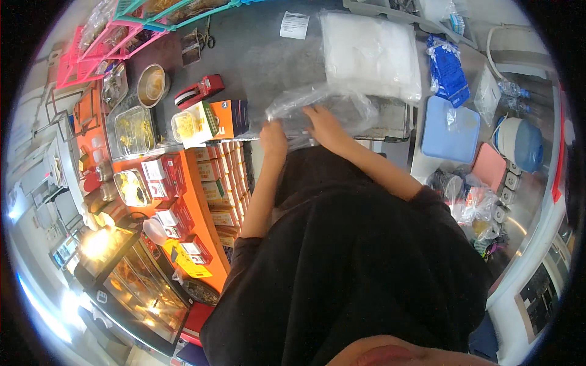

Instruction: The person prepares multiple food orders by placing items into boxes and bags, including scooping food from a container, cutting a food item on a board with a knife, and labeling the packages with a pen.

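A crumpled clear plastic bag (317, 100) lies at the near edge of the dark grey counter (256, 55). My left hand (273, 137) pinches its lower left corner. My right hand (325, 125) lies flat on the bag's middle, fingers spread and pressing it down. Just beyond the bag sits a thick stack of white plastic bags (369, 55). My black sleeves and torso fill the lower middle of the view.
Left of the bag stand an orange box (229, 117), a clear tub of yellow food (186, 125), a red tape dispenser (198, 91) and a metal bowl (151, 85). Pink and teal baskets (113, 36) line the back left. A blue lid (448, 128) and blue jug (519, 143) sit right.
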Available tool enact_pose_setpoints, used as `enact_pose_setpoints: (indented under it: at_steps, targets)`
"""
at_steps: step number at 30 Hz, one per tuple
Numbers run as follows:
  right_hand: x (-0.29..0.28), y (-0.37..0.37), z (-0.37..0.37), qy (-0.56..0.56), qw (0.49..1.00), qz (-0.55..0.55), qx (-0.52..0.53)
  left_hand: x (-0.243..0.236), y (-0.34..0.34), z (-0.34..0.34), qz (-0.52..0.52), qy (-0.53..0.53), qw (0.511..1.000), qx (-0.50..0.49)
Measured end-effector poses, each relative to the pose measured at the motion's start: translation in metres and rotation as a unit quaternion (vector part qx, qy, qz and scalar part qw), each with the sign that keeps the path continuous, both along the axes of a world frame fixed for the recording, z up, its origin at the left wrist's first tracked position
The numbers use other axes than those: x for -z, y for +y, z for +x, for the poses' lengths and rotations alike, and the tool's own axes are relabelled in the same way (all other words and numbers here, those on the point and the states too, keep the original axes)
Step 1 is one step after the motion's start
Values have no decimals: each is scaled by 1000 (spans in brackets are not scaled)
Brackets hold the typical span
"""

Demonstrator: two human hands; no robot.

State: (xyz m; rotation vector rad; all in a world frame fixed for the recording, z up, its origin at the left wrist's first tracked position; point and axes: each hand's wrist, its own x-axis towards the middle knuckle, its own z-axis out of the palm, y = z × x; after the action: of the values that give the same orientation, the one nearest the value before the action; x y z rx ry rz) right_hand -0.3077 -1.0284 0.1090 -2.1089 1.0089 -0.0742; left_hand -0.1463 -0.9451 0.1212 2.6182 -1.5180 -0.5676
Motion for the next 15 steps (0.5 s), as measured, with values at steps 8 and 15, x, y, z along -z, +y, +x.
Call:
enact_pose_setpoints:
  at_steps: [8,15]
  targets:
    - [24,-1,-8,217,971,-96,-19,-1,12,-18,166,-74,983,-3]
    - [27,-4,30,210,968,-140,0,18,-28,-20,80,7,959,273]
